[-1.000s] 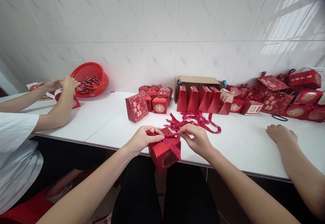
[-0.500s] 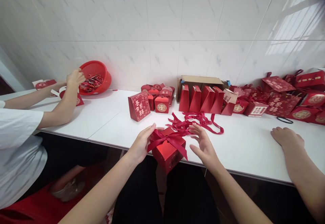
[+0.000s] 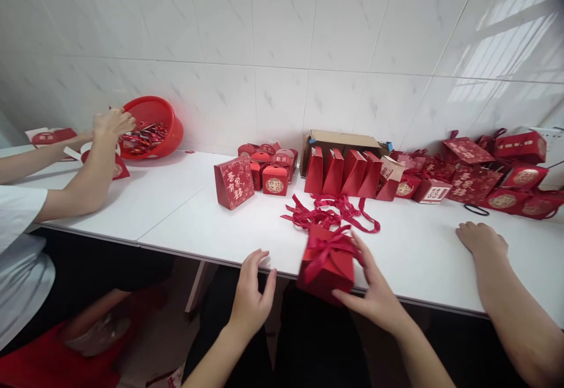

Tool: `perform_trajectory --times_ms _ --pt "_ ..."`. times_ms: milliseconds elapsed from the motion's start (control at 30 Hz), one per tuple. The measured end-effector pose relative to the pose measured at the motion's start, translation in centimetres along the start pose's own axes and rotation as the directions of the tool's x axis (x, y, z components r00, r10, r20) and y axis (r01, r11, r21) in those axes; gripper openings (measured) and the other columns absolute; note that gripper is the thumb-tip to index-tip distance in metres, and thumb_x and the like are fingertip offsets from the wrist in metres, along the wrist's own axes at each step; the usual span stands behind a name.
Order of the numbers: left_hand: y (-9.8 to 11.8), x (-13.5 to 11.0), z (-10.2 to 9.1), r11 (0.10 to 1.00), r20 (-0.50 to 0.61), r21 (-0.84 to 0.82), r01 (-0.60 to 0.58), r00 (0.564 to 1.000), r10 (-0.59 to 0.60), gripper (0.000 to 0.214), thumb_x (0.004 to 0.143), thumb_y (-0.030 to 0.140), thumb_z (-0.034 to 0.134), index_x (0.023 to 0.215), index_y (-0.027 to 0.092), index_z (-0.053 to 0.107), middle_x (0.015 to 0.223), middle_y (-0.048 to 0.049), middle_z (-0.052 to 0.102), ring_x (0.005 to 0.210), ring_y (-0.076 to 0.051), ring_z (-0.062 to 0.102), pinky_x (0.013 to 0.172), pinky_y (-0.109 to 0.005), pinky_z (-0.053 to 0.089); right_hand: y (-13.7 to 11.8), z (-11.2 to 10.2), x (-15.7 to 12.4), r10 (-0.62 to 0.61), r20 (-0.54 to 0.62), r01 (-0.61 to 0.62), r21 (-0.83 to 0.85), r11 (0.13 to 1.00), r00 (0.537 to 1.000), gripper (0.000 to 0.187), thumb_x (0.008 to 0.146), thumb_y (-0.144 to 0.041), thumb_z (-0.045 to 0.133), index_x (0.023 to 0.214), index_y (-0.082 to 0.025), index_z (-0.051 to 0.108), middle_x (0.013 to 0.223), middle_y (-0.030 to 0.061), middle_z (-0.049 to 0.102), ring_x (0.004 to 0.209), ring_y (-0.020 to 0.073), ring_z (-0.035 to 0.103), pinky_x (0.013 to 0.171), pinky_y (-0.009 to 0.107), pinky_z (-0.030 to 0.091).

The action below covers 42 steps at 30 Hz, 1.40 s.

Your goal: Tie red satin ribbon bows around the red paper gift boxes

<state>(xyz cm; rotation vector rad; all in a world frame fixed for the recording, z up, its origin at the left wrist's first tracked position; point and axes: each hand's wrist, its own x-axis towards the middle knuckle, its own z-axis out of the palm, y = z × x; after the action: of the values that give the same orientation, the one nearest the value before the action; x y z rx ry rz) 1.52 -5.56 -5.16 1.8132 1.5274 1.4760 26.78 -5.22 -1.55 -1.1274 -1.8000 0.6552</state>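
Fingers of the right hand (image 3: 379, 299) grip a smooth, squarish card box (image 3: 330, 283), satiny bow (image 3: 328, 245) on top, just nearer than the crumpled ribbons (image 3: 311, 219). Nearer and left of those ribbons, the left hand (image 3: 251, 300) hovers palm inward, fingers loosely curved and free.

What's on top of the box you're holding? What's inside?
A red ribbon bow tops the gift box in the right hand. Its closed top hides whatever is inside.

Box (image 3: 326, 279) in R hand (image 3: 378, 295), ribbons (image 3: 318, 218) behind on tbl (image 3: 418, 259); basin (image 3: 176, 132) far L.
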Motion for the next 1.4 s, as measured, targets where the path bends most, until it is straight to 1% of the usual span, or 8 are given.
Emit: perform_trajectory --times_ms 67,200,233,467,700,933,1133,1400 --pt "-0.9 -1.4 0.5 0.975 0.014 0.204 -0.085 0.996 0.084 0.039 0.084 0.026 0.048 0.122 0.019 0.045 0.125 -0.0118 0.052 0.131 -0.027 0.031 0.103 -0.044 0.032 1.7 -2.2 -0.8 0.138 -0.216 -0.156 -0.071 0.985 0.967 0.094 0.069 -0.045 0.067 0.144 -0.025 0.012 0.141 0.0128 0.032 0.128 0.0303 0.036 0.105 0.049 0.032" --pt "-0.8 -2.8 0.9 0.914 0.061 0.399 -0.079 0.996 0.059 0.049 0.086 0.019 0.042 0.133 0.023 0.03 0.135 -0.0106 0.046 0.136 -0.027 0.024 0.105 -0.055 0.019 4.8 -4.7 -1.2 0.193 -0.789 -0.585 -0.243 0.774 0.583 0.116 0.06 -0.058 0.068 0.145 -0.007 0.007 0.142 0.0283 0.018 0.131 0.0448 0.02 0.103 0.06 0.023" --pt "-0.6 -2.9 0.8 0.905 0.071 0.419 -0.078 0.996 0.053 0.05 0.086 0.019 0.041 0.134 0.024 0.029 0.136 -0.0108 0.045 0.136 -0.028 0.024 0.105 -0.056 0.017 5.4 -4.7 -1.1 0.154 -0.817 -0.62 -0.284 0.732 0.556 0.114 0.062 -0.059 0.065 0.145 -0.004 0.009 0.143 0.0299 0.014 0.132 0.046 0.017 0.103 0.061 0.022" --pt "-0.9 -2.7 0.1 0.882 0.137 0.457 -0.117 0.989 0.06 0.051 0.085 0.019 0.041 0.134 0.025 0.027 0.137 -0.0124 0.045 0.135 -0.029 0.026 0.1 -0.054 0.021 7.6 -3.0 2.2 0.248 -0.472 -0.5 -0.539 0.678 0.846 0.071 0.079 -0.049 0.045 0.139 -0.015 0.032 0.146 0.0198 0.018 0.133 0.0394 0.021 0.1 0.056 0.029" --pt "-1.2 -2.5 -0.1 0.886 0.148 0.444 -0.134 0.986 0.075 0.051 0.084 0.02 0.042 0.133 0.026 0.03 0.136 -0.0118 0.046 0.134 -0.029 0.027 0.1 -0.052 0.022 8.1 -3.0 8.3 0.428 -0.17 -0.42 -0.678 0.603 0.888 0.058 0.089 -0.041 0.032 0.137 -0.009 0.034 0.145 0.0226 0.027 0.134 0.0375 0.021 0.099 0.063 0.022" --pt "-1.0 -2.4 0.0 0.882 0.13 0.453 -0.125 0.989 0.073 0.049 0.085 0.021 0.043 0.132 0.026 0.03 0.137 -0.0104 0.046 0.134 -0.028 0.027 0.099 -0.051 0.023 1.9 4.4 2.7 0.139 0.172 -0.007 -0.603 0.798 0.975 0.066 0.09 -0.05 0.032 0.139 -0.007 0.032 0.146 0.0181 0.027 0.137 0.0306 0.02 0.109 0.054 0.019" --pt "-0.5 -2.4 -0.1 0.886 0.136 0.446 -0.13 0.988 0.077 0.05 0.084 0.02 0.042 0.133 0.026 0.031 0.136 -0.0121 0.046 0.134 -0.03 0.028 0.098 -0.052 0.024 0.4 6.3 0.0 -0.05 0.069 0.077 -0.468 0.88 0.996 0.064 0.084 -0.031 0.052 0.141 -0.014 0.029 0.139 0.0155 0.042 0.13 0.0296 0.036 0.106 0.054 0.03" --pt "-0.4 -2.4 0.0 0.89 0.119 0.443 -0.113 0.991 0.066 0.05 0.085 0.022 0.042 0.133 0.027 0.031 0.137 -0.011 0.046 0.135 -0.029 0.026 0.099 -0.052 0.024 2.3 5.8 -0.6 -0.2 -0.138 0.165 -0.227 0.96 0.97 0.031 0.082 -0.013 0.052 0.109 -0.024 0.064 0.105 0.0095 0.069 0.109 0.0287 0.059 0.096 0.054 0.044"
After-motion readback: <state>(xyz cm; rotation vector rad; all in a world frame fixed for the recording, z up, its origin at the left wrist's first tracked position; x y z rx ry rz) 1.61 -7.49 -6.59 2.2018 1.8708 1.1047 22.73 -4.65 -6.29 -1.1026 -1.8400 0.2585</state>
